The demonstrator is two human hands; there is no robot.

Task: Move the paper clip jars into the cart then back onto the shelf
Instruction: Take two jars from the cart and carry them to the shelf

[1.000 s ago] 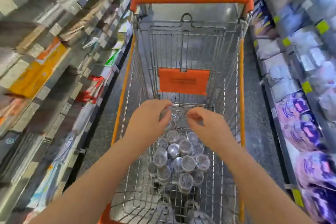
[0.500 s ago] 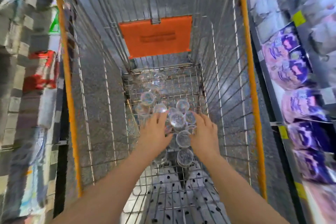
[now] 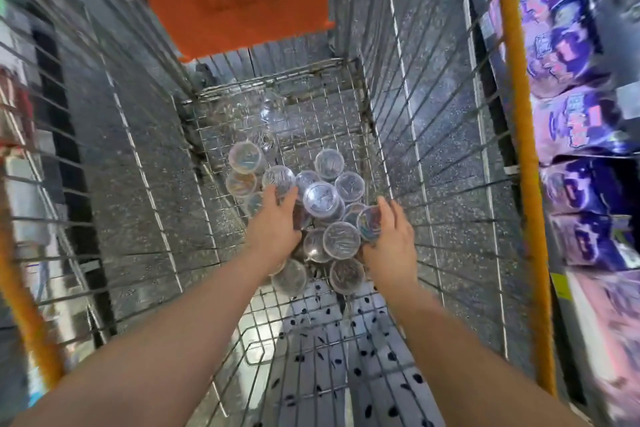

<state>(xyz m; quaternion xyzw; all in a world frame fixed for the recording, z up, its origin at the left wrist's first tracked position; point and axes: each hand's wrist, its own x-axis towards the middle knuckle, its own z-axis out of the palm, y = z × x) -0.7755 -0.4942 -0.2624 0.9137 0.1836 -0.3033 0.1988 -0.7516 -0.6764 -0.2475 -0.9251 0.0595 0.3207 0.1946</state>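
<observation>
Round clear jars (image 3: 320,199) in wire cart (image 3: 311,107), right grip (image 3: 391,239) curled round one, left grip (image 3: 277,222) unclear

The left forearm (image 3: 156,340) and right forearm (image 3: 467,350) are bare along their whole visible length, from the lower corners of the frame. The left hand (image 3: 277,222) and right hand (image 3: 391,239) are bare too. At bottom centre shows a white garment (image 3: 346,357) scattered with small black, dash-like spots.
</observation>
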